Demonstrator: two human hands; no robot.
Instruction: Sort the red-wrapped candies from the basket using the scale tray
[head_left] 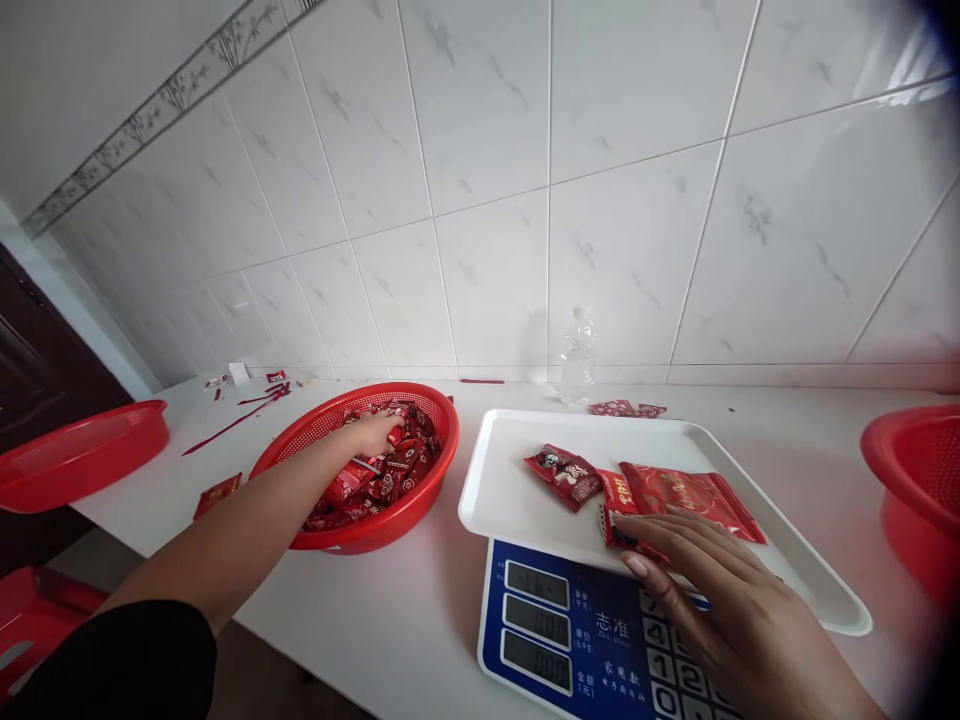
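My left hand (377, 433) reaches into a red perforated basket (448, 450) on the left, its fingers closed around a small red packet (395, 436) among many others. On the right, a white tray (502, 440) rests on a blue digital scale (491, 640). My right hand (712, 570) lies over the tray's near edge with fingers stretched out, touching a small red packet (613, 530). Beside it in the tray are a dark red packet (574, 482), another small red packet (617, 490) and a larger red packet (697, 495), partly covered by my fingers.
A clear plastic bottle (577, 360) stands against the tiled wall behind the tray. Red baskets stand at the right edge (911, 480) and far left (90, 450). Loose red packets (611, 408) and dark red ribbon (240, 418) lie on the white table (360, 610).
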